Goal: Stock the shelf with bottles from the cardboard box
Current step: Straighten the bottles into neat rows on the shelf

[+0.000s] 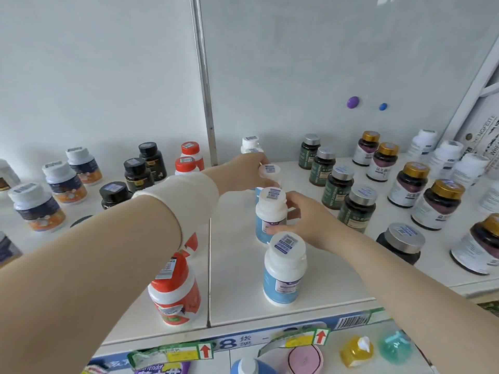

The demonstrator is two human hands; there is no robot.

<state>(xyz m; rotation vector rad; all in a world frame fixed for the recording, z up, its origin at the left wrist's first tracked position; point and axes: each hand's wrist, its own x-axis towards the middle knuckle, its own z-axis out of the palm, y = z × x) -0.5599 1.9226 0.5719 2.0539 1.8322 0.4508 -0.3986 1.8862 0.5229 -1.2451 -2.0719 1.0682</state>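
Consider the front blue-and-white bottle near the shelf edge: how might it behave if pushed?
The front blue-and-white bottle stands tall on a narrow base, so a high push could tip it. Its rigid-looking plastic probably slides on the smooth white shelf. On its side, its round body would likely roll.

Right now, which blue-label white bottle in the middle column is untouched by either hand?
The front blue-label bottle, nearest the shelf edge. The right hand grips the next one back; the left hand reaches a farther one.

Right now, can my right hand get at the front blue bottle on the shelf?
Probably yes. The right hand rests on the middle blue bottle, just behind the front blue bottle, and nothing stands between them; its white cap is uncovered.
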